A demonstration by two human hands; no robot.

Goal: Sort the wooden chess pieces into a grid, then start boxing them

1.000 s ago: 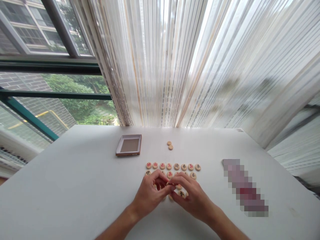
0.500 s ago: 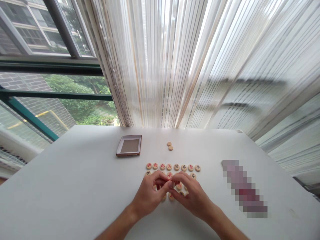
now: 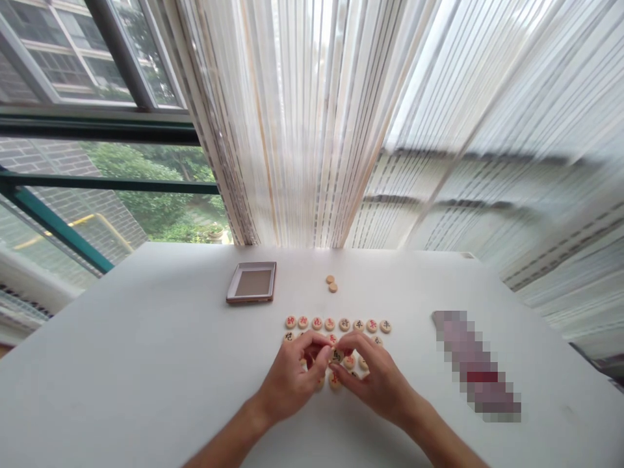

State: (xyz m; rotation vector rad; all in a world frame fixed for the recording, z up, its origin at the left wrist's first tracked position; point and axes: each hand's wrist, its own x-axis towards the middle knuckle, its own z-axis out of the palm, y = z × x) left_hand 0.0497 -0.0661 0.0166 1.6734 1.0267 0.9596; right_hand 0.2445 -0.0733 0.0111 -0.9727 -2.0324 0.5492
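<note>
A round wooden Chinese chess piece [image 3: 336,355] with a black character faces up between the fingertips of both my hands. My right hand [image 3: 383,377] pinches it by its edge, thumb below and fingers above. My left hand [image 3: 291,376] is closed, with thumb and fingertips at the piece's left edge. Below and around my hands lie several more pieces in rows, some lettered red and some black, partly covered by my fingers. The far row [image 3: 344,324] shows fully just beyond my hands.
Two wooden discs [image 3: 333,287] with plain tops lie farther back on the white table [image 3: 146,364]. A shallow square tray [image 3: 235,284] sits at back left. A pixelated long object [image 3: 480,370] lies to the right. Curtains [image 3: 302,162] hang behind the table's far edge.
The piece between my fingertips has turned so its black character now shows. My left thumb has drawn slightly left, off its face. The rows stay put, and the curtain has swayed.
</note>
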